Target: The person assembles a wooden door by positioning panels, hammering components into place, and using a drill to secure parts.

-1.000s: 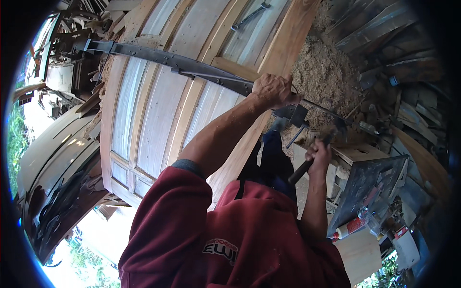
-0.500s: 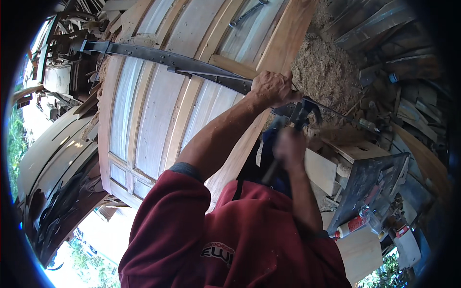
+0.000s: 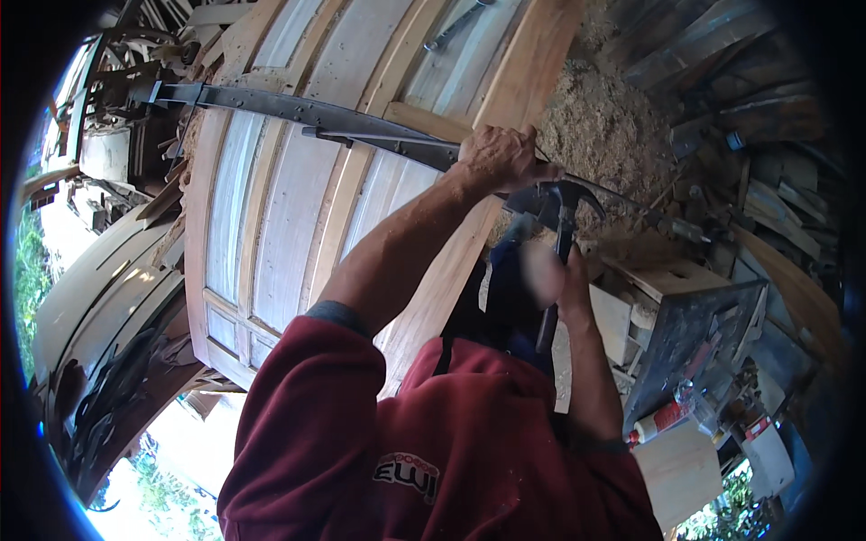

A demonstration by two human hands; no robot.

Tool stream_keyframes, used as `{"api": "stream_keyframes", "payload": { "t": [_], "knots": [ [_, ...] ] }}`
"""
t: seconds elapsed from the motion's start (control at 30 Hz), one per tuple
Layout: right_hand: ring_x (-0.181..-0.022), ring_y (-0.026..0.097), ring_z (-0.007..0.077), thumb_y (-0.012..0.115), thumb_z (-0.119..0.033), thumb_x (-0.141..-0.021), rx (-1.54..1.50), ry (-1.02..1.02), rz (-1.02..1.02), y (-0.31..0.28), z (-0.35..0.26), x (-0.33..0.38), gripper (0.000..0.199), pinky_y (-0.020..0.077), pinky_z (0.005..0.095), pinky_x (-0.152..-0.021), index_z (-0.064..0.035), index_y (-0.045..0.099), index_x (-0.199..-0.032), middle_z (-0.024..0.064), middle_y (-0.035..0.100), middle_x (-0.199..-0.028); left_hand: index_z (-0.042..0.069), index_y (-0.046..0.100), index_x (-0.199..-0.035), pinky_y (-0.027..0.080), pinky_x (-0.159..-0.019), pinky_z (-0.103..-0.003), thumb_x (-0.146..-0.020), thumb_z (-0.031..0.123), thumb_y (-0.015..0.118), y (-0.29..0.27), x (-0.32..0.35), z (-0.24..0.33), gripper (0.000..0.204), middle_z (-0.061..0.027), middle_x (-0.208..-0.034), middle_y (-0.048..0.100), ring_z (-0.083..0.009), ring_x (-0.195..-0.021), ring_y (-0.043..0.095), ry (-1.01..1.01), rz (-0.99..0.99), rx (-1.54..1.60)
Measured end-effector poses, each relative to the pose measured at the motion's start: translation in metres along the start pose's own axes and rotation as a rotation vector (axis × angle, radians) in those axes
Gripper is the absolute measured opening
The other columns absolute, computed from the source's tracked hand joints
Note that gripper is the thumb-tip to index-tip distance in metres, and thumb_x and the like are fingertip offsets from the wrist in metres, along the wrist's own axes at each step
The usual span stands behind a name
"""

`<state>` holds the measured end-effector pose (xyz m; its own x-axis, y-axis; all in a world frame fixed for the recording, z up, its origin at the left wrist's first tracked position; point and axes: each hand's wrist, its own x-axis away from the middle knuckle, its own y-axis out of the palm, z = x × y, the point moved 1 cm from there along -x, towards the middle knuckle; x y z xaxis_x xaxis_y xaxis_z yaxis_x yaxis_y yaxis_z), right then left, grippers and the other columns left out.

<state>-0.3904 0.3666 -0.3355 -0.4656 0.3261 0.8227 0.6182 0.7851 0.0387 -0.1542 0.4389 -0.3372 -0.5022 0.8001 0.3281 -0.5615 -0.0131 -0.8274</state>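
Note:
A long dark metal bar clamp (image 3: 298, 110) lies across a panelled wooden door (image 3: 289, 203). At the door's near right edge my left hand (image 3: 496, 160) is closed around the clamp's end; the fingers' undersides are hidden. Below it my right hand (image 3: 570, 284) grips the handle of a claw hammer (image 3: 566, 216), partly blurred. The hammer's head is up beside the clamp's jaw, just under my left hand; whether they touch I cannot tell. From there a thin metal rod (image 3: 636, 209) runs out to the right.
A wrench (image 3: 458, 24) lies on the door's far part. Beyond the door's right edge is a heap of wood shavings (image 3: 604, 122). A wooden box (image 3: 663, 270), a red-and-white bottle (image 3: 657, 421) and scrap boards (image 3: 776, 212) are on the right. Stacked planks (image 3: 99, 288) stand at the left.
The hammer has swung up and a little right, and its head shows more clearly now. My left hand has shifted slightly left in view, still on the clamp.

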Motion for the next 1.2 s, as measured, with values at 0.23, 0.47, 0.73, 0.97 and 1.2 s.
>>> {"api": "stream_keyframes", "payload": {
  "t": [0.23, 0.47, 0.73, 0.97, 1.2],
  "knots": [
    [-0.047, 0.041, 0.0077, 0.055, -0.014, -0.096, -0.34, -0.041, 0.127, -0.051, -0.004, -0.001, 0.013, 0.0354, 0.0279, -0.039, -0.0121, 0.043, -0.099, -0.0011, 0.044, -0.067, 0.003, 0.063, -0.113, 0.048, -0.089, -0.045, -0.089, 0.078, 0.043, -0.011, -0.003, 0.015, 0.081, -0.0206, -0.098, 0.072, -0.0344, -0.097, 0.07, -0.1, -0.162, 0.057],
    [-0.05, 0.046, 0.0087, 0.052, -0.029, -0.102, -0.698, -0.19, 0.354, -0.044, -0.002, -0.01, 0.015, 0.0364, 0.0272, -0.038, -0.016, 0.047, -0.096, -0.0033, 0.045, -0.066, 0.002, 0.062, -0.108, 0.05, -0.083, -0.053, -0.088, 0.081, 0.039, 0.001, -0.01, 0.012, 0.084, -0.0242, -0.093, 0.071, -0.0386, -0.094, 0.071, -0.045, -0.102, -0.024],
    [-0.046, 0.04, 0.0074, 0.056, -0.027, -0.1, -0.285, 0.018, -0.007, -0.006, -0.007, 0.011, 0.016, 0.0339, 0.0265, -0.037, -0.0151, 0.045, -0.096, -0.003, 0.043, -0.067, 0.003, 0.059, -0.102, 0.052, -0.078, -0.052, -0.091, 0.077, 0.04, 0.013, -0.01, 0.006, 0.078, -0.0235, -0.088, 0.071, -0.0392, -0.091, 0.071, 0.006, -0.07, -0.047],
    [-0.048, 0.04, 0.0053, 0.055, -0.023, -0.1, -0.507, -0.098, 0.229, -0.02, 0.004, -0.017, 0.015, 0.0352, 0.025, -0.039, -0.0144, 0.045, -0.093, -0.0042, 0.042, -0.066, 0.004, 0.06, -0.098, 0.053, -0.078, -0.052, -0.093, 0.074, 0.041, 0.015, -0.009, 0.008, 0.073, -0.0234, -0.086, 0.071, -0.0397, -0.088, 0.071, 0.02, -0.001, -0.06],
    [-0.05, 0.04, 0.0068, 0.058, -0.021, -0.097, -0.236, 0.03, -0.063, -0.003, -0.019, 0.014, 0.013, 0.0348, 0.0251, -0.041, -0.0136, 0.047, -0.098, -0.0019, 0.044, -0.071, 0.007, 0.06, -0.097, 0.054, -0.075, -0.053, -0.093, 0.072, 0.043, 0.023, -0.006, 0.002, 0.068, -0.0227, -0.078, 0.07, -0.0403, -0.083, 0.072, 0.046, 0.013, -0.07]
  ]
}}
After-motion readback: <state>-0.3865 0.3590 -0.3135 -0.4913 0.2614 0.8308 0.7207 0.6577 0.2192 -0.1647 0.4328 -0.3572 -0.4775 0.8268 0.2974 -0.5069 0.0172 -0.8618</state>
